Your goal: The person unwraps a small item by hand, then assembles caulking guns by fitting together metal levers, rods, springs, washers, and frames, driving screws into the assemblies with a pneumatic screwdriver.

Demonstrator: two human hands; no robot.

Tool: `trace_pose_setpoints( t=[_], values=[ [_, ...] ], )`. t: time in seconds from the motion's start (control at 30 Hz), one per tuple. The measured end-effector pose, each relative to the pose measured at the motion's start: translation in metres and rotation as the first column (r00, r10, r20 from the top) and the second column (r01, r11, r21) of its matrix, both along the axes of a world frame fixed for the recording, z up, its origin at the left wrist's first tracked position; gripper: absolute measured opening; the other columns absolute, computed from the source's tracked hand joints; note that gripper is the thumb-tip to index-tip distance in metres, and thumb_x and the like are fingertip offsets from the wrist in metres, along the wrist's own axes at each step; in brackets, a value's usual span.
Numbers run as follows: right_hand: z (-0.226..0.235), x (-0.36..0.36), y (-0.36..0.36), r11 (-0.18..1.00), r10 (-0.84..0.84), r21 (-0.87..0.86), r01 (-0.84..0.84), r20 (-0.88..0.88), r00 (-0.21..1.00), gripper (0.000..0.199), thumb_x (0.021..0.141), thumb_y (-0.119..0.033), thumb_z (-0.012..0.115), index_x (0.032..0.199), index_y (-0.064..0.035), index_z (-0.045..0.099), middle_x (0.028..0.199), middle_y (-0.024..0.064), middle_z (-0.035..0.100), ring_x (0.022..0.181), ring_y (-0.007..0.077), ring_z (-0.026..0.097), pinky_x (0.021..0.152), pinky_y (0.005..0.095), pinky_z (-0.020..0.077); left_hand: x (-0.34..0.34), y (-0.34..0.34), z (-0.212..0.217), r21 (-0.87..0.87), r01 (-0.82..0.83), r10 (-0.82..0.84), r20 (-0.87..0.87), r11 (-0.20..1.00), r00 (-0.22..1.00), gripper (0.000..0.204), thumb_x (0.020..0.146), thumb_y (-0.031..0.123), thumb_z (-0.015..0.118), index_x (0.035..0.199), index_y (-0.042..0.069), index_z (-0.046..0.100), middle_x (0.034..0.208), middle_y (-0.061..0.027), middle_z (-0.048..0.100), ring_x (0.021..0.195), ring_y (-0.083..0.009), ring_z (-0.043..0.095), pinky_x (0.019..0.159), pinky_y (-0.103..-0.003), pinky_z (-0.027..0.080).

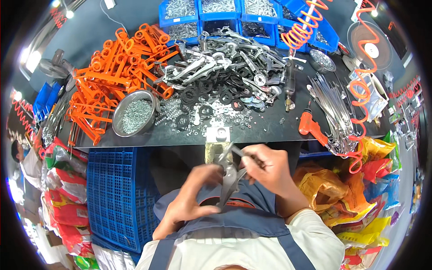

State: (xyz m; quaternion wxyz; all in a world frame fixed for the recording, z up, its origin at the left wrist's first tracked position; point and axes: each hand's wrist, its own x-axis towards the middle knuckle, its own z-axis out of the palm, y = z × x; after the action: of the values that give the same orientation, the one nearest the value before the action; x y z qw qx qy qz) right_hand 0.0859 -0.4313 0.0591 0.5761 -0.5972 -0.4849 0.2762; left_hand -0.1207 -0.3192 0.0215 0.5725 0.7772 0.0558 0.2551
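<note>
A grey metal lever-like part (231,180) is tilted over my lap, just before a small block fixture (218,152) at the table's front edge. Around its left side is my left hand (191,191), fingers near its upper part and thumb stretched toward its lower end; the fingers are slightly blurred. My right hand (270,168) is closed on a slim grey metal piece (238,151) that points toward the fixture. Fingers partly cover this piece, so its kind is unclear. The two grey pieces overlap in view; whether they are joined cannot be seen.
Orange frames (108,76) pile at left, behind a steel bowl (118,119) of small screws. Grey levers (216,63) and black rings (191,94) heap centrally. Blue bins (220,22) stand behind. A hanging screwdriver (289,85), orange drill (310,126) and metal rods (330,108) are right.
</note>
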Motion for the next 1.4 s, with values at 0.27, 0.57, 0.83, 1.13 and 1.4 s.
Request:
trace_pose_setpoints(
  t=[0.27, 0.57, 0.83, 1.13, 1.4],
  values=[
    [-0.037, 0.006, 0.002, 0.987, -0.083, -0.154, 0.04, -0.282, 0.956, 0.016, 0.09, -0.009, 0.058, 0.095, 0.0049, 0.062, 0.068, 0.0045, 0.063, 0.053, 0.0074, 0.06, 0.044, 0.0213, 0.0471, 0.007, -0.005, 0.005, 0.176, 0.051, -0.031, -0.111, 0.983, 0.993, 0.057, 0.072, -0.007, 0.07, 0.125, 0.002, 0.052, 0.125, -0.02, 0.051, 0.108, -0.0282, 0.056, 0.093, -0.04, 0.046],
    [-0.047, 0.003, 0.007, 0.986, -0.005, -0.161, -0.042, -0.281, 0.96, 0.017, 0.09, -0.011, 0.059, 0.092, 0.0057, 0.061, 0.064, 0.0058, 0.062, 0.051, 0.0079, 0.058, 0.042, 0.0224, 0.0478, 0.028, -0.005, 0.015, 0.582, 0.289, -0.15, -0.276, 0.76, 0.949, 0.065, 0.068, 0.001, 0.068, 0.128, -0.002, 0.043, 0.137, -0.0234, 0.039, 0.129, -0.0424, 0.037, 0.104, -0.055, 0.033],
    [-0.043, 0.023, 0.007, 0.979, -0.021, -0.198, -0.054, -0.357, 0.934, 0.017, 0.09, -0.011, 0.058, 0.091, 0.0056, 0.061, 0.067, 0.0061, 0.062, 0.053, 0.0079, 0.059, 0.043, 0.0223, 0.0477, 0.052, 0.024, 0.013, 0.466, 0.428, -0.354, -0.24, 0.774, 0.904, 0.074, 0.067, 0.002, 0.07, 0.133, 0.0, 0.037, 0.14, -0.0244, 0.034, 0.131, -0.0478, 0.031, 0.107, -0.051, 0.03],
    [-0.04, 0.025, 0.013, 0.984, -0.007, -0.17, -0.057, -0.352, 0.936, 0.02, 0.091, -0.013, 0.059, 0.095, 0.0065, 0.061, 0.07, 0.0075, 0.062, 0.053, 0.0098, 0.06, 0.043, 0.022, 0.0488, 0.062, 0.011, 0.006, 0.661, 0.204, -0.084, -0.208, 0.722, 0.975, 0.066, 0.07, -0.004, 0.062, 0.132, -0.002, 0.04, 0.131, -0.0257, 0.044, 0.119, -0.0418, 0.047, 0.097, -0.043, 0.045],
    [-0.073, 0.094, 0.011, 0.833, -0.498, -0.029, 0.552, 0.396, 0.772, 0.018, 0.084, -0.015, 0.066, 0.095, -0.0004, 0.065, 0.081, 0.0118, 0.062, 0.063, 0.0221, 0.063, 0.061, 0.0347, 0.0512, 0.024, 0.013, -0.019, -0.416, -0.324, 0.39, 0.084, 0.85, 0.917, 0.069, 0.079, -0.001, 0.062, 0.14, -0.001, 0.029, 0.11, -0.014, 0.053, 0.092, -0.0178, 0.058, 0.075, -0.029, 0.055]
  ],
)
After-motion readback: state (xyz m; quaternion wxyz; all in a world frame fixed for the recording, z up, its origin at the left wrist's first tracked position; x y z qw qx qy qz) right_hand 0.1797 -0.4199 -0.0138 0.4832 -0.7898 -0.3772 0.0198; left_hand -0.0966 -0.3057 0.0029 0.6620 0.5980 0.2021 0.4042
